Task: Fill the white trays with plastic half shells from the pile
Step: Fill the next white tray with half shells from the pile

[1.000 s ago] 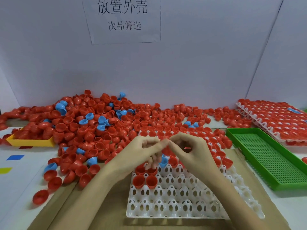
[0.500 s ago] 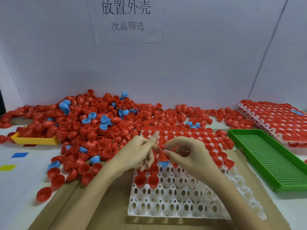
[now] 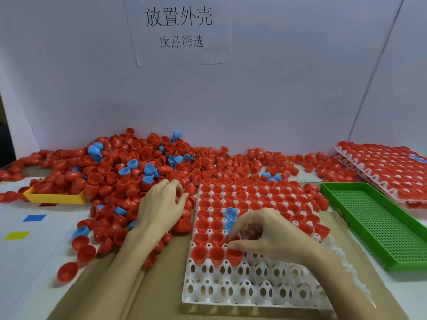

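A white tray (image 3: 231, 293) lies on cardboard in front of me, its far rows holding red half shells and two blue ones (image 3: 231, 213). The big pile of red and blue half shells (image 3: 129, 172) spreads across the back and left. My right hand (image 3: 265, 236) is over the tray with its fingers curled. Its thumb and forefinger pinch a red half shell (image 3: 234, 257) that sits tilted in the third cell of the nearest filled row. My left hand (image 3: 161, 204) lies on the pile's edge beside the tray, fingertips curled round a red half shell (image 3: 183, 194).
A green perforated tray (image 3: 381, 222) stands to the right. Behind it are stacked white trays (image 3: 392, 172) full of red shells. A yellow tray (image 3: 55, 199) sits at the left under shells. Loose shells (image 3: 68, 271) lie at the front left. A paper sign (image 3: 180, 26) hangs on the wall.
My hands were together above the tray. The left one has moved left onto the pile, and the right one has dropped to the tray with a red shell.
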Available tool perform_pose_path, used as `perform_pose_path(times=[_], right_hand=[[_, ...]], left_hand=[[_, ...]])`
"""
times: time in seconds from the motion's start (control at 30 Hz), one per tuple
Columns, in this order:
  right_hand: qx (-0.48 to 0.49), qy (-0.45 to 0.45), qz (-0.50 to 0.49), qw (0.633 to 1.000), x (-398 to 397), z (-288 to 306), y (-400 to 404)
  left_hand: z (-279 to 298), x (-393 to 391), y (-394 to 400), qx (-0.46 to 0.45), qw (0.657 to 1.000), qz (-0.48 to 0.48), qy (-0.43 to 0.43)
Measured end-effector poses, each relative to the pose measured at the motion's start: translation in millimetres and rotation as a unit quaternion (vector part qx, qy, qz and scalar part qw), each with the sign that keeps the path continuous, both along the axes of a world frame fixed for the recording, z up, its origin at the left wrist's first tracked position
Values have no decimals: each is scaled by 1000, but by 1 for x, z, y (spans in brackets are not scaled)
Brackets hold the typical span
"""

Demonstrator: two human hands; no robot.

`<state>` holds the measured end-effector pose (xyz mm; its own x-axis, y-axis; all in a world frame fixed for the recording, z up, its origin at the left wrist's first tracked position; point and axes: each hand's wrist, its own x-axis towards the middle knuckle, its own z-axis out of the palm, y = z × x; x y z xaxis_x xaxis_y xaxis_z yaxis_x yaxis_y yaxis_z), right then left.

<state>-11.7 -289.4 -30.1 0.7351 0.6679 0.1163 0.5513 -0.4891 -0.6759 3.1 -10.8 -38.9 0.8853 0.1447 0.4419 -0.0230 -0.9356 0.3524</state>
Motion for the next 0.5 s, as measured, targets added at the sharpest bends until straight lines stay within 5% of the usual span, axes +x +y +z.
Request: perform_pose_path(times=[0.3, 0.5], right_hand=[[72, -53, -76, 993, 6, 0, -2], [57, -87, -95, 990, 9, 0, -4]], left_hand=[[-7, 4, 3, 17, 996, -26, 79], [4, 29, 6, -59, 998, -3, 8]])
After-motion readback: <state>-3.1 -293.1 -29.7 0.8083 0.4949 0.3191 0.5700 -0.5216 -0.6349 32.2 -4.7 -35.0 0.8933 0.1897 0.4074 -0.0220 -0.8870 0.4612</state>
